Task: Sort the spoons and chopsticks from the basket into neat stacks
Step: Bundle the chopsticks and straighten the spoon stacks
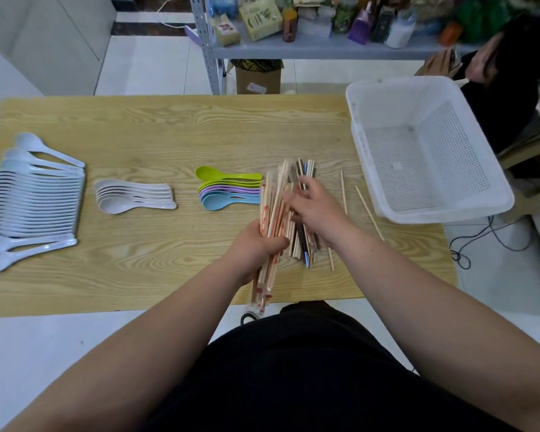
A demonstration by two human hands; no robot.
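Chopsticks (270, 219) in paper sleeves — gripped as a slanting bundle by the left hand (256, 247), fingers wrapped right round the lower middle, some way left of the basket (371, 194). Between that bundle and the basket, lying flat: mixed loose pile (306, 244) of bare wood, dark and blue sticks, with thin stray sticks (368, 213) closest to the basket wall. Right hand (315, 207) over the pile, fingers curved down among the sticks — cannot tell whether pinching any. Probably light, stiff and smooth; likely to fan out or slide lengthwise if held loosely. Best taken around the middle, then tapped level at the ends. Farther left of the basket, in order: coloured spoons (228, 191), small white stack (131, 198), long white row (32, 198).
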